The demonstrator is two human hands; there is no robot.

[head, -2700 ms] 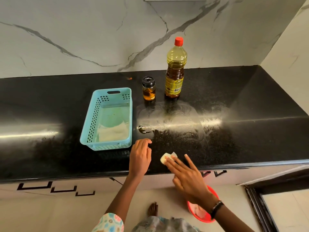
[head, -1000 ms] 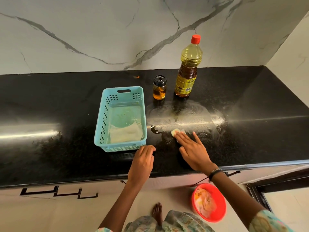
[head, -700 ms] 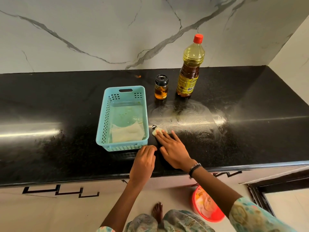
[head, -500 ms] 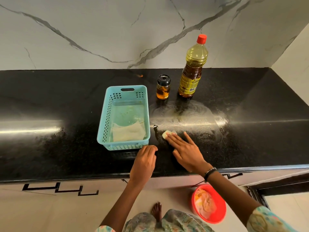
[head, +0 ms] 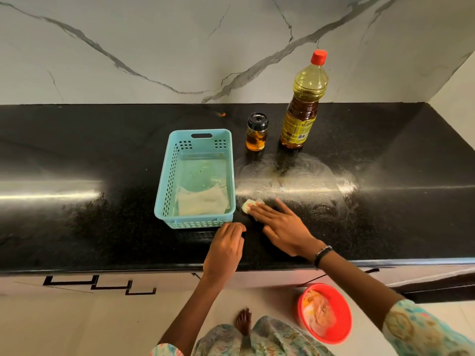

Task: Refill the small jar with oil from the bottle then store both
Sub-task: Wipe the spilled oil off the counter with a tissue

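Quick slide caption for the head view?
Right hand wipes the counter with a wad beside the basket; jar and bottle stand capped behind.

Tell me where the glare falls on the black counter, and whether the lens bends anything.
Head view: a bright band of glare runs across the counter, strongest at far left and over the smeared streaks by the right hand. Wide-angle distortion tilts the oil bottle and bows the counter's front edge. Jar and basket look sharp.

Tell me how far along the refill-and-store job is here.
Refill looks done: the jar holds oil and is capped, and so is the bottle. In hand: the right hand presses a tissue onto the smeared counter. Left: both stand outside the basket.
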